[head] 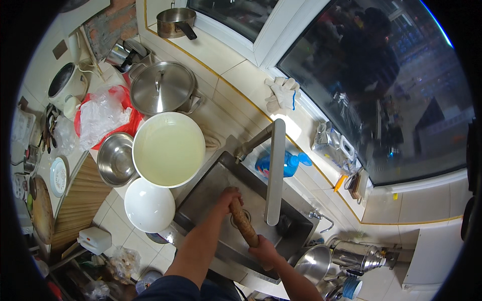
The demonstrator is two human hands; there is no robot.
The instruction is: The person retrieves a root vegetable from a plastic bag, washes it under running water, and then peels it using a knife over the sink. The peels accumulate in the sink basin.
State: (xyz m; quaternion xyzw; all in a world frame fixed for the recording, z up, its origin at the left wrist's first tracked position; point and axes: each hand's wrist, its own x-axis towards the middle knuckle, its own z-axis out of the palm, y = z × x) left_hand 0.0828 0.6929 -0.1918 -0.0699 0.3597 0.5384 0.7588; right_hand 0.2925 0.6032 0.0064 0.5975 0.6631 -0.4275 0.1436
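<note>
A long brown root vegetable (243,220), rough-skinned, is held slantwise over the metal sink (203,205). My left hand (230,199) wraps its upper end, and my right hand (262,249) grips it near the lower end. Part of the drain (246,215) shows behind the root. To the right of my hands, the flat-armed faucet (275,177) reaches over the basin; I see no water flowing from it. A dark object (285,225) lies in the sink's right corner, too dim to identify.
Left of the sink stand a white basin of pale liquid (168,150), a white bowl (150,205) and a steel bowl (116,160). Behind are a lidded steel pot (162,88) and a blue bottle (290,163). A steel basin (314,263) sits at right.
</note>
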